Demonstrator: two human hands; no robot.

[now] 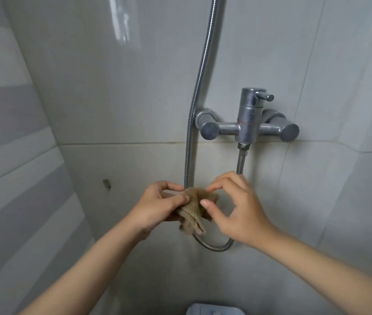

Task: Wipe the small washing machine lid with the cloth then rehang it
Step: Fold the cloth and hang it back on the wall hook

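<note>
A small brown ribbed cloth (195, 209) is bunched up in front of the tiled wall, against the loop of the metal shower hose (189, 142). My left hand (157, 208) grips its left side between thumb and fingers. My right hand (237, 205) pinches its top edge with the fingertips, the thumb pressing on its front. At the bottom edge of the view a pale blue-grey corner of the washing machine (214, 310) shows; most of it is out of frame.
A chrome shower mixer tap (247, 123) is mounted on the grey tiled wall above my hands, with the hose running up from it and looping below the cloth. A small dark hook or mark (106, 184) sits on the wall to the left.
</note>
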